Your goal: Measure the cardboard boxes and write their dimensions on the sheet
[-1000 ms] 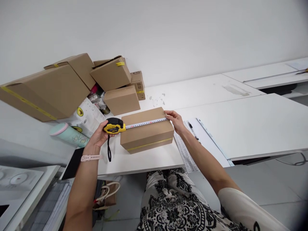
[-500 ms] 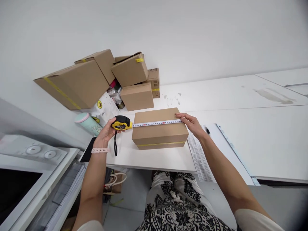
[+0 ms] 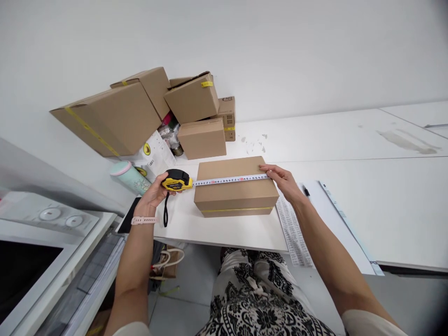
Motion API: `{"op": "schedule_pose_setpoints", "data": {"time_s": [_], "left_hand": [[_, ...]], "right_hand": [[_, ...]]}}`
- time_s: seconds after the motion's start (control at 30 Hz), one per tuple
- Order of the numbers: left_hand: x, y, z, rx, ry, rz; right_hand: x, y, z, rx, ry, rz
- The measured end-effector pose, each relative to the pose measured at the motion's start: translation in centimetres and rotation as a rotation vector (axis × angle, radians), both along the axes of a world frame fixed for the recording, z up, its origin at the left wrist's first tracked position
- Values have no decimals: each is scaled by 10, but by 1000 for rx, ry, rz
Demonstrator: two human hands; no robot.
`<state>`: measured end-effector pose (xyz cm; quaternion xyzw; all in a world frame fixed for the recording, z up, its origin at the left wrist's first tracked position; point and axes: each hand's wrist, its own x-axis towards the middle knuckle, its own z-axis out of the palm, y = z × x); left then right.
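A closed cardboard box sits on the white table in front of me, a strip of yellow tape along its near side. My left hand grips a yellow and black tape measure just off the box's left end, its black wrist strap hanging down. The white blade runs out across the box top to the right end. There my right hand pinches the blade's end between thumb and fingers, the fingertips resting on the box's top right edge.
Several cardboard boxes are stacked against the wall at the back left. A mint bottle lies tilted beside them. Printed label sheets, a white sheet and a black pen are on the right. A microwave stands at the left.
A little more blade shows between the tape measure and the box's left end. Both hands keep their hold; the whole view has shifted slightly.
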<state>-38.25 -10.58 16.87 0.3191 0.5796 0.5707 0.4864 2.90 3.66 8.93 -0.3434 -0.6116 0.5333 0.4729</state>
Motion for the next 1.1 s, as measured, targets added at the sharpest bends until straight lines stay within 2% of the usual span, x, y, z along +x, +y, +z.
{"op": "schedule_pose_setpoints", "data": {"time_s": [0.33,1.1], "left_hand": [[-3,-1,-3,-4,10,-7],[4,3,5,-47,-4,31]], "right_hand": [[-1,-5,6,-22,3,-14],[-5,-5,5,-6,42,-22]]}}
